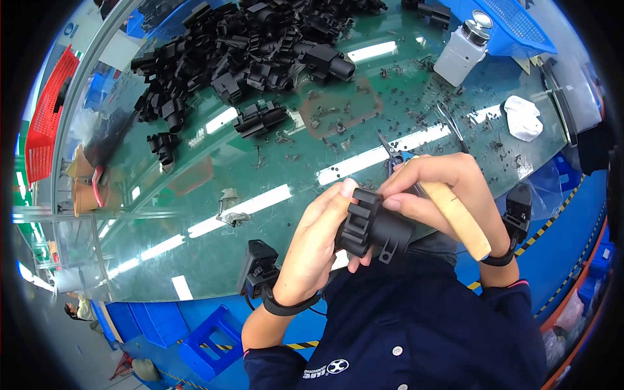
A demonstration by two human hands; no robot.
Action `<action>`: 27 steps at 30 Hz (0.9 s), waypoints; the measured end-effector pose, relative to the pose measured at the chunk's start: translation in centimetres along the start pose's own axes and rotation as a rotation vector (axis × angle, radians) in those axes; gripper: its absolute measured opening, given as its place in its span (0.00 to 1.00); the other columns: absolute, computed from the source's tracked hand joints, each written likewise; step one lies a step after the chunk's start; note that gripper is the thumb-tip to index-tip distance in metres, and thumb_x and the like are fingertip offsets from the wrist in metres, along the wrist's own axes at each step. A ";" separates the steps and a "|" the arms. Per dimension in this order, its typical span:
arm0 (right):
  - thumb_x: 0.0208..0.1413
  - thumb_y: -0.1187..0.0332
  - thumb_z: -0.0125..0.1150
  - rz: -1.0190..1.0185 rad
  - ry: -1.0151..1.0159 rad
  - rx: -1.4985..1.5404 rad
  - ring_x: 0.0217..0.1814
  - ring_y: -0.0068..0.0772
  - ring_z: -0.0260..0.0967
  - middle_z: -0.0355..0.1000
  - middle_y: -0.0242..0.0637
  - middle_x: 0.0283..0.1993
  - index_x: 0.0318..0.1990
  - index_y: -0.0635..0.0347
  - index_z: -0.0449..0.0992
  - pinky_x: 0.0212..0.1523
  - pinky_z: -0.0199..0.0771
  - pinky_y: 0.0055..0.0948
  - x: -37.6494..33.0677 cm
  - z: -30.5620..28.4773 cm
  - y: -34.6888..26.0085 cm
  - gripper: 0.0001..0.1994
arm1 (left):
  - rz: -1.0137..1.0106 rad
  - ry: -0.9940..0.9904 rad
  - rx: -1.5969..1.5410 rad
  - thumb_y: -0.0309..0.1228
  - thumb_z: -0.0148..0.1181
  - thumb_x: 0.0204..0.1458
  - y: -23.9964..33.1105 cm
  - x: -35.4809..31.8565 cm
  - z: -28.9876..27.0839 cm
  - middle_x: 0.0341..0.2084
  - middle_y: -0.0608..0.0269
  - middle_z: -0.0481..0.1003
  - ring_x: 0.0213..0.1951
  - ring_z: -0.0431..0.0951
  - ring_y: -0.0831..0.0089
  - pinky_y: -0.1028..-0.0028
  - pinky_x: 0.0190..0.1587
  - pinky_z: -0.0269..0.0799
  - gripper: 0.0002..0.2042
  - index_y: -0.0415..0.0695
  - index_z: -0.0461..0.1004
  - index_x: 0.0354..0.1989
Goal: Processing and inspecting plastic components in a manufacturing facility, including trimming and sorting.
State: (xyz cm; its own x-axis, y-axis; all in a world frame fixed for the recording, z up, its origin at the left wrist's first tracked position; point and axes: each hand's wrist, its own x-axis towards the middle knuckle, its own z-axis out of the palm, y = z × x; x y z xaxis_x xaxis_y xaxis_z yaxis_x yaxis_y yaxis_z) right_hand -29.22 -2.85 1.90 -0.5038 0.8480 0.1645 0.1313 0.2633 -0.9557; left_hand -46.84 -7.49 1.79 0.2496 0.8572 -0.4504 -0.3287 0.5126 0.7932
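Note:
My left hand is closed round a black plastic housing, which has a ribbed side and a round tube end, and holds it near my body above the table's front edge. My right hand grips a tool with a thick, curved yellow handle. The fingers partly cover the tool, so its exact kind is hard to make out. Thumb and fingertips of that hand are at the housing's upper right edge. Past those fingers, a dark pointed metal tip and a bit of blue show over the table.
On the green table lies a big heap of black plastic housings. Small black scraps and tweezers lie to the right. Beyond stand a pump bottle and a blue basket; a white cloth lies far right.

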 end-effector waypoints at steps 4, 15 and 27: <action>0.43 0.74 0.61 -0.013 -0.009 -0.025 0.24 0.32 0.69 0.72 0.38 0.24 0.27 0.64 0.74 0.28 0.67 0.23 0.1 0.3 0.2 0.04 | 0.049 0.014 0.011 0.46 0.38 0.58 -0.1 0.0 -0.2 0.18 0.62 0.69 0.14 0.70 0.77 0.83 0.11 0.61 0.20 0.39 0.63 0.33; 0.40 0.74 0.61 -0.356 -0.083 -0.200 0.25 0.28 0.67 0.71 0.31 0.23 0.25 0.59 0.74 0.40 0.64 0.32 1.4 -0.6 1.4 0.03 | 0.158 0.106 0.033 0.44 0.38 0.58 -0.9 0.1 0.4 0.19 0.59 0.69 0.13 0.68 0.75 0.82 0.11 0.60 0.20 0.37 0.65 0.37; 0.41 0.74 0.63 -0.266 -0.048 -0.128 0.30 0.30 0.70 0.74 0.33 0.28 0.28 0.58 0.76 0.42 0.63 0.30 0.5 -0.7 0.7 0.05 | 0.141 -0.133 -0.161 0.45 0.38 0.57 -1.6 0.7 -0.7 0.21 0.60 0.70 0.15 0.69 0.78 0.85 0.11 0.59 0.21 0.37 0.65 0.40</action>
State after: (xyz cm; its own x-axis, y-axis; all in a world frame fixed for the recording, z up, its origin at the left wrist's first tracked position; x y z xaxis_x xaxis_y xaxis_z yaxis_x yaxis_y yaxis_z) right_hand -28.80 -1.93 1.47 -0.5745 0.7195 0.3902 0.0947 0.5319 -0.8415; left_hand -46.81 -7.70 -0.03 0.3049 0.9122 -0.2738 -0.5071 0.3988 0.7641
